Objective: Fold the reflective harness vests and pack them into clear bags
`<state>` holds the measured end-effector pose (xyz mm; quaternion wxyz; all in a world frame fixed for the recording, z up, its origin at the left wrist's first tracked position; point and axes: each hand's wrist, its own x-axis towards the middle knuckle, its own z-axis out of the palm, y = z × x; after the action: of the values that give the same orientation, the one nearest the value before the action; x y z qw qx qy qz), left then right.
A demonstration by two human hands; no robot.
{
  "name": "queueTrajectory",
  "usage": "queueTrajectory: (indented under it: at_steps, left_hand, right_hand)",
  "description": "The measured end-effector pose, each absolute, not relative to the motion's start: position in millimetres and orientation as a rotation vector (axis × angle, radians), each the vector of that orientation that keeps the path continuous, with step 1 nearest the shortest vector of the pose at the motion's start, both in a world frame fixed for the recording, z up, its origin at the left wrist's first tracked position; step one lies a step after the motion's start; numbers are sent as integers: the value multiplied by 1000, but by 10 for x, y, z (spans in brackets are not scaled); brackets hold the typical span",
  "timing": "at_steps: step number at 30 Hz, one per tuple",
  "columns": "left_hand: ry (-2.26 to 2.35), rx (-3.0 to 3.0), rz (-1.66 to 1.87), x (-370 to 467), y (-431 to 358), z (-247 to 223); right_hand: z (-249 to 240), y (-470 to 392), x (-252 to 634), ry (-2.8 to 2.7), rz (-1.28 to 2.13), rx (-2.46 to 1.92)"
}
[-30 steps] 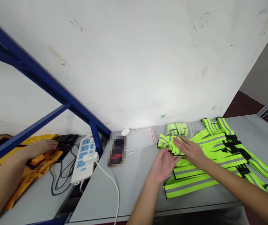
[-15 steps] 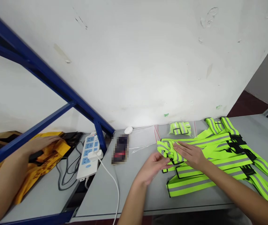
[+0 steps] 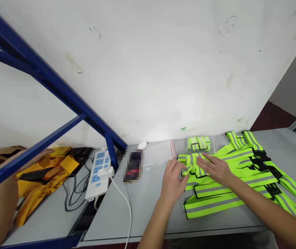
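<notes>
A neon-yellow reflective strap with a grey stripe is partly wound into a flat bundle [image 3: 196, 159] on the table. My left hand [image 3: 173, 180] is closed on a loose end of this reflective strap, at the bundle's left side. Lying over the bundle from the right is my right hand [image 3: 216, 169], its fingers stretched out and close together. Several more reflective straps [image 3: 222, 205] with black buckles [image 3: 273, 189] spread beneath and to the right of my hands. Behind the bundle, a folded strap [image 3: 199, 143] sits in a clear zip bag.
A clear plastic bag [image 3: 158, 154] lies near the wall, beside a blurred phone [image 3: 133, 166] and a white round object [image 3: 142, 145]. A power strip [image 3: 97, 173] with a white cable stands by the blue frame [image 3: 59, 97]. Another person's arm [image 3: 0, 193] reaches over yellow bags [image 3: 59, 173].
My left hand has turned and lifted slightly, bringing the strap's loose end up at the bundle. My right hand has shifted a little to the right. The other person's arm has moved left.
</notes>
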<state>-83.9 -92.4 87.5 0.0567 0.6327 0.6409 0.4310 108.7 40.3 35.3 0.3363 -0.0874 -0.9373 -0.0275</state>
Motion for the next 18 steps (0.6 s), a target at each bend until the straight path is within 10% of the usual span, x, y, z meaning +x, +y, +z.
queueTrajectory:
  at_steps: [18]
  left_hand:
    - [2335,1617,1437,-724,-873,894]
  right_hand:
    - [505,430,1125,-2399,-284,-347]
